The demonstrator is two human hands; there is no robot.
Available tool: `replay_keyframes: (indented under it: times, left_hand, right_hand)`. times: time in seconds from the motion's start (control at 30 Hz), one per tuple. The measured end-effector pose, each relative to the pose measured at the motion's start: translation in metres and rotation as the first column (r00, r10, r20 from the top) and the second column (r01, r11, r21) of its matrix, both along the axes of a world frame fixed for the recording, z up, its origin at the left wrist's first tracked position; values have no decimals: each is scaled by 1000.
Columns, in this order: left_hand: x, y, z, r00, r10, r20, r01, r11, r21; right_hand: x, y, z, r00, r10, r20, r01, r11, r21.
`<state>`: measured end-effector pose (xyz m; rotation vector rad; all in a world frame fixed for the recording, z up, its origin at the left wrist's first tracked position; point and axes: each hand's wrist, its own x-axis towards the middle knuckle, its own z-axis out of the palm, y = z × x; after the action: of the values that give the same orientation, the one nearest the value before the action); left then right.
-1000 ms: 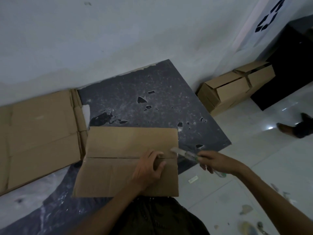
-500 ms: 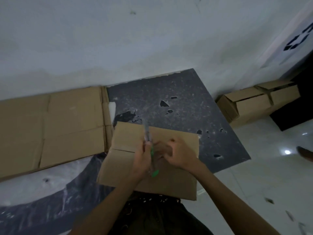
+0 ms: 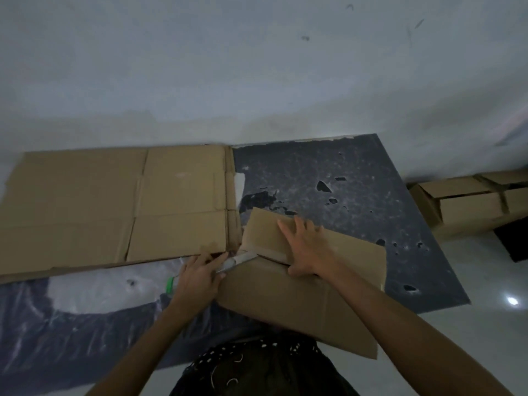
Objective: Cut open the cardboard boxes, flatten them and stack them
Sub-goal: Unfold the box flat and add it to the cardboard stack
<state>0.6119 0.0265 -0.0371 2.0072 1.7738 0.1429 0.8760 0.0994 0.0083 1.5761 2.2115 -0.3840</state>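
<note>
Since a second ago the knife (image 3: 235,262) has changed hands: the left hand (image 3: 200,274) now grips it, fingers curled round the handle, blade laid at the seam's left end on the box (image 3: 300,292). The right hand (image 3: 307,247) lies flat, fingers straight, pressing the top. That box sits at the near edge of the mat (image 3: 357,201), just beside the flattened stack (image 3: 114,207). Cutting is in hand, I'd say; next comes a steady draw along the seam, clear of the pressing fingers.

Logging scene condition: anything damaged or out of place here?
The dark floor mat is damaged: ragged holes dot it beyond the box, and a large worn patch left of the left hand shows pale.
</note>
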Motion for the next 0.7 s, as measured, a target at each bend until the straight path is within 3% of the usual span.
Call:
replay_keyframes:
  times: [0.1, 0.23, 0.33, 0.5, 0.7]
  left_hand:
    - [-7, 5, 8, 1000, -14, 18, 11, 989, 146]
    - [-13, 16, 13, 964, -194, -181, 220, 966, 138]
    - [-17, 25, 10, 934, -276, -228, 315, 937, 154]
    - [-16, 33, -3, 921, -305, -243, 370, 879, 300]
    - [-16, 39, 1, 883, -331, -332, 447, 809, 382]
  right_hand:
    - [1, 1, 1, 1000, -3, -8, 3, 1000, -6]
    - [-7, -1, 1, 999, -31, 26, 31, 999, -19]
    - [-16, -1, 5, 999, -20, 50, 22, 998, -52]
    - [-21, 6, 7, 991, -120, -65, 109, 982, -152]
    - [-32, 6, 6, 978, -196, -73, 183, 971, -157]
